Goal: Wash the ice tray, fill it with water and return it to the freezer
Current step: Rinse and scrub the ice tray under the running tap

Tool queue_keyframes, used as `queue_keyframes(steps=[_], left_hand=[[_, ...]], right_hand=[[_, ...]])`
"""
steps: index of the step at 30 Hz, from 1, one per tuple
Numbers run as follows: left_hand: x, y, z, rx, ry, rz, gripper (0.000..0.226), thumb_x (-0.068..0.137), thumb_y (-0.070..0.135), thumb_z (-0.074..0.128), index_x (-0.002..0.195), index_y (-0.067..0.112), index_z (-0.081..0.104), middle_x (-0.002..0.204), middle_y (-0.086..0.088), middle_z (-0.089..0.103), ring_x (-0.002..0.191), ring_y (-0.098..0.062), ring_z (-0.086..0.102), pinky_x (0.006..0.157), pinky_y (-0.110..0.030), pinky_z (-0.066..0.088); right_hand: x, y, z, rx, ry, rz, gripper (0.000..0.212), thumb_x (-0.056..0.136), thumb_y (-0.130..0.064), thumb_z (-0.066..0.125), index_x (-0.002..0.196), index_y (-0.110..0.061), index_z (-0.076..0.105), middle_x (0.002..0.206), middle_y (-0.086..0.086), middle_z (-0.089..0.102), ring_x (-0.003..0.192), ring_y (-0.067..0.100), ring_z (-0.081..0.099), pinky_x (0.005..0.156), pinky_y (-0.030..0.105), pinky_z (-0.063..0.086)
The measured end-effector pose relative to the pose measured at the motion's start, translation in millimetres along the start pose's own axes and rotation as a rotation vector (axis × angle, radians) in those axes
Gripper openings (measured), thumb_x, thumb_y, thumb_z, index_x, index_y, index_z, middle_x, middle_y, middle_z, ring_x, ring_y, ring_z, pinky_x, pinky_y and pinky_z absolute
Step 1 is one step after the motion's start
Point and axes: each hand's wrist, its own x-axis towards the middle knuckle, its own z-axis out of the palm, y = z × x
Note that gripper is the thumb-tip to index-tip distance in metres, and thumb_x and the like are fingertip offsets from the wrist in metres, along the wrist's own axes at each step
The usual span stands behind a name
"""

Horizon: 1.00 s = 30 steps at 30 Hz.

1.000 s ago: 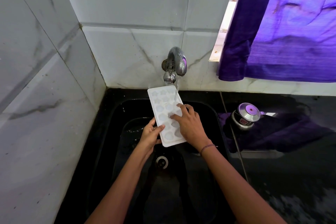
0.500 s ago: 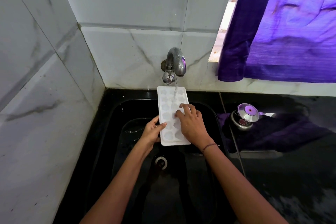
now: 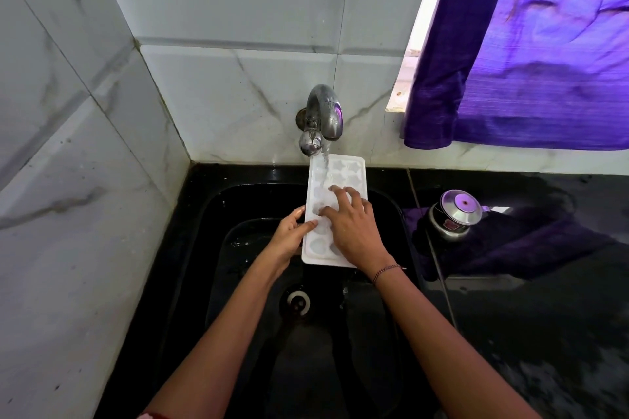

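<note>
The left hand (image 3: 291, 235) grips the white ice tray (image 3: 340, 173) by its left edge, thumb on top. The tray is held lengthwise above the black sink (image 3: 218, 214), its far end under the steel tap (image 3: 323, 116). Water (image 3: 325, 155) runs into its star- and heart-shaped cavities. The right hand (image 3: 354, 228) lies spread on the tray, fingertips pressing into cavities, gripping nothing. A lidded steel pot (image 3: 456, 214) stands on the wet counter (image 3: 544, 316).
</note>
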Motion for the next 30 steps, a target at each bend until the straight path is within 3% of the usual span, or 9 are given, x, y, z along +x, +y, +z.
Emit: queue_keyframes(steps=[4, 7, 14, 20, 26, 30], left_hand=[[-2.3, -1.6, -2.8, -0.012, 0.008, -0.015, 0.037, 0.093, 0.011, 0.055, 0.127, 0.022, 0.051, 0.098, 0.004, 0.072, 0.083, -0.010, 0.071, 0.062, -0.022, 0.056], [-4.2, -3.5, -4.8, 0.008, 0.016, -0.037, 0.037, 0.093, 0.013, 0.056, 0.127, 0.026, 0.050, 0.099, 0.003, 0.072, 0.086, -0.013, 0.071, 0.066, -0.026, 0.057], [-8.9, -3.4, -8.0, 0.019, 0.039, -0.030, 0.038, 0.093, 0.011, 0.055, 0.128, 0.024, 0.048, 0.100, -0.004, 0.069, 0.086, -0.018, 0.068, 0.074, -0.035, 0.056], [-12.6, -0.1, -9.2, 0.048, 0.075, -0.012, 0.038, 0.093, 0.009, 0.054, 0.127, 0.023, 0.047, 0.097, -0.006, 0.069, 0.081, -0.017, 0.068, 0.064, -0.027, 0.057], [-21.7, -6.2, -18.8, 0.509, 0.190, 0.085, 0.040, 0.090, 0.016, 0.060, 0.127, 0.030, 0.050, 0.104, 0.000, 0.069, 0.090, -0.012, 0.066, 0.080, -0.031, 0.055], [-30.3, -9.6, -23.5, 0.842, 0.297, 0.178, 0.040, 0.090, 0.027, 0.059, 0.128, 0.033, 0.048, 0.096, 0.006, 0.069, 0.083, -0.010, 0.064, 0.070, -0.025, 0.051]], right_hand=[[0.9, -1.7, 2.5, 0.008, -0.015, -0.021, 0.052, 0.086, -0.022, 0.060, 0.135, -0.030, 0.047, 0.155, 0.006, 0.016, 0.142, 0.032, 0.012, 0.111, 0.046, 0.022], [2.1, -0.5, 2.3, 0.001, 0.010, -0.029, 0.037, 0.092, -0.024, 0.051, 0.130, -0.028, 0.051, 0.153, 0.007, 0.021, 0.142, 0.032, 0.013, 0.111, 0.046, 0.022], [3.5, -3.6, 3.4, -0.013, -0.011, -0.064, 0.039, 0.095, -0.023, 0.047, 0.133, -0.030, 0.049, 0.154, 0.007, 0.019, 0.143, 0.032, 0.011, 0.112, 0.047, 0.020], [1.7, -14.3, 10.9, 0.015, -0.018, -0.061, 0.050, 0.091, -0.023, 0.053, 0.139, -0.027, 0.040, 0.153, 0.009, 0.020, 0.141, 0.033, 0.015, 0.109, 0.045, 0.027], [-5.7, -21.3, 24.1, 0.137, -0.012, -0.119, 0.045, 0.094, -0.009, 0.043, 0.138, -0.019, 0.039, 0.149, 0.009, 0.027, 0.132, 0.028, 0.031, 0.096, 0.036, 0.045], [-10.8, -28.9, 37.4, 0.198, -0.072, -0.095, 0.048, 0.091, -0.008, 0.053, 0.137, -0.010, 0.039, 0.147, 0.011, 0.030, 0.126, 0.025, 0.037, 0.090, 0.029, 0.050]])
